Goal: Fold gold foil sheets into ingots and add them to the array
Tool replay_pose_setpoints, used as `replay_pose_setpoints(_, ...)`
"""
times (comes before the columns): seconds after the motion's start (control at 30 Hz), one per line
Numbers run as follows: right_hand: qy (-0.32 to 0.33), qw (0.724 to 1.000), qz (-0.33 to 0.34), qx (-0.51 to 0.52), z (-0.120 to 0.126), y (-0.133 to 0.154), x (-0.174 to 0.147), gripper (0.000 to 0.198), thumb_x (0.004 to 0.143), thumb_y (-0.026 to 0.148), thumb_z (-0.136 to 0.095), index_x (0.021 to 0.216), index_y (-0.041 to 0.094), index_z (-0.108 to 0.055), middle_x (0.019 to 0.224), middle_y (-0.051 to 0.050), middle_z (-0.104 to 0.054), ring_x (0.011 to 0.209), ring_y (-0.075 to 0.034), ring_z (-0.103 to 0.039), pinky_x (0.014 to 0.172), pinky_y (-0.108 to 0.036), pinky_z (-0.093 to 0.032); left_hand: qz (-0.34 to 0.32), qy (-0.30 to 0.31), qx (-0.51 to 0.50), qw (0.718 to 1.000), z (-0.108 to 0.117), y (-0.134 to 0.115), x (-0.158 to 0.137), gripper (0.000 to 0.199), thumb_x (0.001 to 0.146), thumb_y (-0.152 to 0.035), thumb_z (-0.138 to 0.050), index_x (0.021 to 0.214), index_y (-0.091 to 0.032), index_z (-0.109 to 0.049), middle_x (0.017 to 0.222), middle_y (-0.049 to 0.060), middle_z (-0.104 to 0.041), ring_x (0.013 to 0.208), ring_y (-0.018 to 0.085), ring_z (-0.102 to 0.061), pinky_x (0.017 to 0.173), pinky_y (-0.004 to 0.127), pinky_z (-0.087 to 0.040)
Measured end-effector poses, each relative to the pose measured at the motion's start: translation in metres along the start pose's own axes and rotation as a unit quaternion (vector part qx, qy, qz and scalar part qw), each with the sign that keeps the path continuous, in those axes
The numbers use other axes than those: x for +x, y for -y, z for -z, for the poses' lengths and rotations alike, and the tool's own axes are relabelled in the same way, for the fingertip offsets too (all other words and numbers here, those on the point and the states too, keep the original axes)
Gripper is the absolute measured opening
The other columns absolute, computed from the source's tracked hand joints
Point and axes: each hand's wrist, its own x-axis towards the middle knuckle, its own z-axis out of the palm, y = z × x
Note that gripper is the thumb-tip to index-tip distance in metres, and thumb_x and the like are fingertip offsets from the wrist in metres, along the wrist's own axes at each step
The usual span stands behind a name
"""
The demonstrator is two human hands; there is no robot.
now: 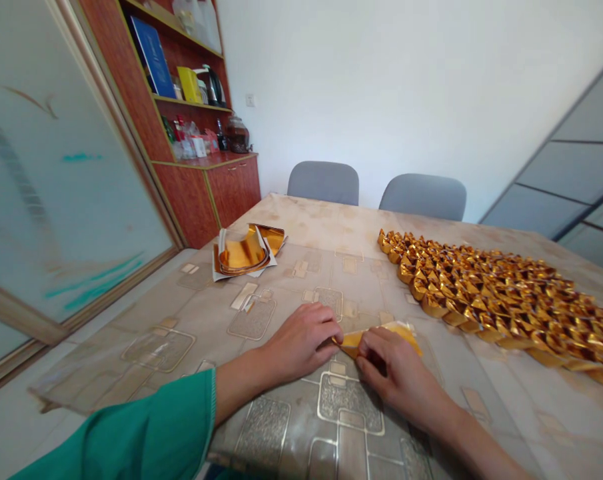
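A large, dense group of shiny gold foil-paper pieces, each folded into a small peaked shape, covers much of the right side of the worktop, which is spread with a beige patterned cover; these look like the finished share of the work, packed close together in rows and too many to count. One gold sheet of foil paper with a pale edge lies at the near middle of the worktop, between the person's hands, and appears only partly folded: its left end narrows toward a point, while its right part lies broad and flat. The fingers of the left hand pinch that narrow tip, and the fingers of the right hand grasp the sheet just beside it, thumb on the near side; the crease itself is largely hidden beneath them. Farther off to the left, well apart from both hands, sits a loose, curled stack of gold-and-white foil sheets, seemingly unfolded and so left to do. Judged by these groups, much is done, with one piece midway and a modest supply remaining.
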Motion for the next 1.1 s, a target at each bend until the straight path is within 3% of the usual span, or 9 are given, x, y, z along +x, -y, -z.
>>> replay_pose_setpoints(0.37,-0.026,0.999,-0.018,-0.003,-0.004,-0.005,0.003,0.025,0.090,0.016,-0.048,0.065,0.019,-0.047,0.067,0.000,-0.055,0.064,-0.015,-0.050,0.060,-0.026,-0.032,0.028,-0.006,0.002,1.000,-0.002,0.001,0.004,0.010,0.091,-0.023,-0.059,0.088,-0.018,-0.066,0.094,0.003,-0.061,0.093,0.019,-0.055,0.086,0.034,-0.041)
replay_pose_setpoints(0.57,-0.046,0.994,-0.044,-0.087,-0.008,-0.006,0.004,0.024,0.090,0.018,-0.051,0.066,0.019,-0.053,0.071,-0.003,-0.058,0.068,-0.018,-0.052,0.062,-0.027,-0.033,0.045,-0.018,0.006,0.999,-0.006,0.001,0.006,0.015,0.091,-0.031,-0.060,0.085,-0.018,-0.065,0.094,0.003,-0.060,0.093,0.020,-0.054,0.085,0.034,-0.041)
replay_pose_setpoints(1.1,-0.076,0.949,-0.045,-0.304,-0.018,-0.008,0.008,0.023,0.093,0.028,-0.056,0.072,0.020,-0.059,0.069,-0.004,-0.066,0.065,-0.023,-0.061,0.063,-0.033,-0.030,0.092,-0.055,0.022,0.994,-0.011,-0.005,0.010,0.011,0.082,-0.024,-0.071,0.078,-0.017,-0.062,0.099,0.004,-0.060,0.098,0.022,-0.053,0.091,0.039,-0.039)
